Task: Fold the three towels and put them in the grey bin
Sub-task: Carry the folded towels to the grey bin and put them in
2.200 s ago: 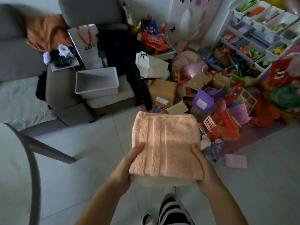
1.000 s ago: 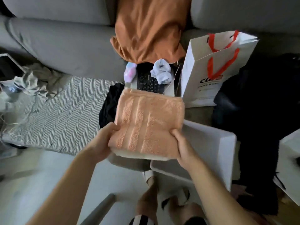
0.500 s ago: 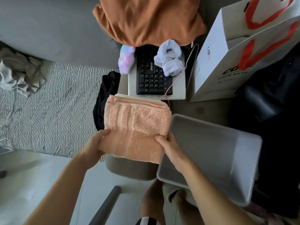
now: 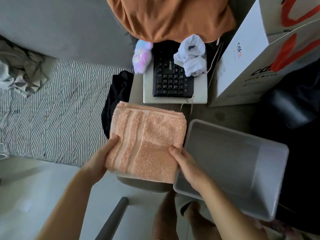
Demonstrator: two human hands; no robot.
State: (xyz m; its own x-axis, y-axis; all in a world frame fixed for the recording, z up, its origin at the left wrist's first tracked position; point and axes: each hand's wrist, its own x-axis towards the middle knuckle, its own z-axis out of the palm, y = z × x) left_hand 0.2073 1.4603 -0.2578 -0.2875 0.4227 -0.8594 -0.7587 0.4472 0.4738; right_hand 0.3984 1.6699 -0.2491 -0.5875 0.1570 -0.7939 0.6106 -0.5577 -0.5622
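The folded towel stack (image 4: 147,142) has been carried beside the grey bin (image 4: 270,179); soft, light, it is gripped at both sides by the hands, left (image 4: 102,158) and right (image 4: 183,161).

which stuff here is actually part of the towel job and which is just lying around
Part of the job:
- folded peach towel, held by left hand and right hand
- grey bin, nothing visible inside

Just lying about:
- black keyboard
- orange cloth
- white paper bag
- pastel plush toy
- white socks
- striped blanket

Peach towel (image 4: 149,141), grey bin (image 4: 225,163), grey-and-white herringbone blanket (image 4: 52,110).
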